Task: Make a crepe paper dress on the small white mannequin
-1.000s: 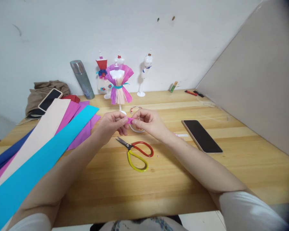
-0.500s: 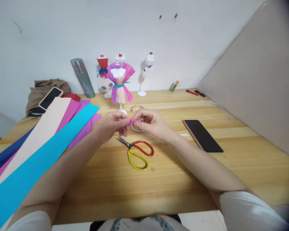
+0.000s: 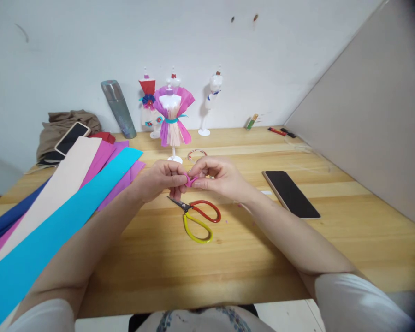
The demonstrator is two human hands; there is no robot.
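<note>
Between the fingertips of both hands is a small piece of pink crepe paper (image 3: pixel 190 181), bent in the middle. My left hand (image 3: pixel 162 180) pinches its left end and my right hand (image 3: pixel 217 175) its right end. Just below them on the table lie scissors (image 3: pixel 186 208) with one red and one yellow handle, blades parted and pointing to the upper left. Behind the hands stands a white mini mannequin (image 3: pixel 169 102) in a purple, pink and cream paper dress with a teal belt. A round tape roll (image 3: pixel 197 153) is partly hidden by my right hand.
Blue, cream and pink crepe paper strips (image 3: pixel 72 210) lie under and beside my left arm. A phone (image 3: pixel 291 193) rests at right. Along the wall are a flask (image 3: pixel 119 110), more mannequins (image 3: pixel 214 92) and a glue stick (image 3: pixel 251 121). Another phone (image 3: pixel 72 138) leans on brown cloth (image 3: pixel 65 122).
The pink piece, flatter before, is now bent into a small curve between the fingertips. Both hands stay in nearly the same place. The view has shifted slightly.
</note>
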